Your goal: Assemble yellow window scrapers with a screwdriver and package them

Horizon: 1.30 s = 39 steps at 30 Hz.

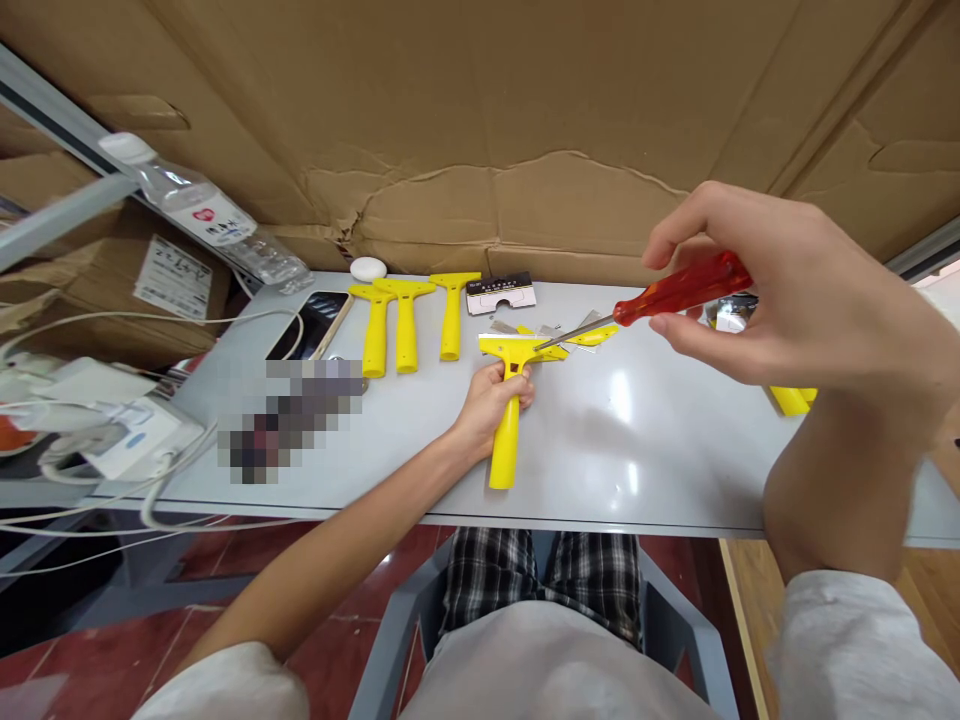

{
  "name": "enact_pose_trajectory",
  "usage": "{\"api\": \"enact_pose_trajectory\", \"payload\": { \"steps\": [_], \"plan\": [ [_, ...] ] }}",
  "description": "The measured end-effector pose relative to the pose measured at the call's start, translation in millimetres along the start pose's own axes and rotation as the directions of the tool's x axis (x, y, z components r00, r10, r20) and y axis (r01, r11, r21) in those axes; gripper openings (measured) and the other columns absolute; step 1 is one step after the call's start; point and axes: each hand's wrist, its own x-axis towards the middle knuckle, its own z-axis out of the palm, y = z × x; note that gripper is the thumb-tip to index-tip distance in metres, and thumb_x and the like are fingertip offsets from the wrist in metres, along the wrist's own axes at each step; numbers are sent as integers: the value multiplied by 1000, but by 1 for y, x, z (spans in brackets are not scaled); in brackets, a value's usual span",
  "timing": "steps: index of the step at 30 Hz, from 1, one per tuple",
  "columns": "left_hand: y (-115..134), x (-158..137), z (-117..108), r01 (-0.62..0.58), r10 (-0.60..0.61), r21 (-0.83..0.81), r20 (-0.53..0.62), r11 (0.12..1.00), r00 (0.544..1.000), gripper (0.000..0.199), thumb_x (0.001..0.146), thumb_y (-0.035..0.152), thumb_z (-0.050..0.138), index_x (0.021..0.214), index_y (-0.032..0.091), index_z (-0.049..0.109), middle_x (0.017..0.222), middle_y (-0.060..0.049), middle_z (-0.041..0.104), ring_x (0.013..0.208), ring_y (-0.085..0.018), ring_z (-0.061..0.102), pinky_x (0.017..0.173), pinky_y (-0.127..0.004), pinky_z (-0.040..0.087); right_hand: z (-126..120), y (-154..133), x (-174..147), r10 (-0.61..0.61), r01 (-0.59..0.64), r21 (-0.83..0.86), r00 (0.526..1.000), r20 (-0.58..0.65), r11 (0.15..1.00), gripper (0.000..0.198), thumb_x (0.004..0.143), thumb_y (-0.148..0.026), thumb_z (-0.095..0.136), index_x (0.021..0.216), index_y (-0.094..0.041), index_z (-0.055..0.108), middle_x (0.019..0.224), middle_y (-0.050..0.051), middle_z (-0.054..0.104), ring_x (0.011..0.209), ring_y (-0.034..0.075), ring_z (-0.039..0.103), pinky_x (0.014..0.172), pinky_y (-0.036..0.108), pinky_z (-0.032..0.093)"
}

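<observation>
My left hand (487,405) is closed around the upper handle of a yellow scraper (505,450), whose wide head carries a thin metal blade along its far edge. In my right hand (795,290) is a screwdriver (675,288) with a clear red handle. Its metal shaft slants down to the left, and the tip meets the right side of the scraper's head. Just behind that head lie loose yellow pieces (596,338) and thin metal blades. Several other yellow scrapers (406,330) rest in a row farther back on the left.
A black-and-white blade packet (501,293) and a white oval object (368,269) lie at the back of the table (600,470). To the left are a phone (315,322), a plastic bottle (214,215) and a power strip with cables (142,435). Cardboard (525,110) walls the rear.
</observation>
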Motion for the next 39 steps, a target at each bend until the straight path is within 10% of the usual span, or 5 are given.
{"api": "enact_pose_trajectory", "payload": {
  "steps": [10,16,24,30,39],
  "plan": [
    [-3,3,-2,-15,15,-5,15,1000,1000,26,58,18,75,79,19,59,59,6,47,55,-7,42,53,-21,26,4,-4,2,100,-116,-199,991,-90,973,6,100,-40,69,104,-37,68,88,-3,80,84,32,82,82,55,66],
    [-2,3,-3,2,-2,-19,7,1000,1000,29,57,18,76,80,19,59,62,6,48,56,-6,41,53,-21,27,1,-4,0,49,-50,-117,999,-17,992,25,86,-29,76,108,-38,67,119,2,76,92,31,81,78,49,67],
    [-2,2,-2,-2,2,-8,4,1000,1000,29,57,18,76,80,19,58,62,6,48,56,-6,42,53,-20,27,5,-9,1,59,-71,-174,996,-73,982,6,98,-36,72,100,-37,66,91,-3,78,84,30,80,82,52,66],
    [-2,3,-1,-2,2,-5,0,1000,1000,29,57,18,76,80,18,59,63,6,49,56,-6,42,52,-20,27,4,-8,1,18,-19,-111,1000,-6,994,20,89,-30,74,105,-38,66,116,1,76,93,30,80,79,49,68],
    [-4,3,-1,-29,29,11,-9,1000,1000,26,58,16,75,78,19,59,60,5,50,56,-7,43,53,-21,28,3,-12,2,67,-72,-150,997,-35,986,6,98,-37,70,102,-38,66,90,-5,79,83,31,82,86,55,66]
  ]
}}
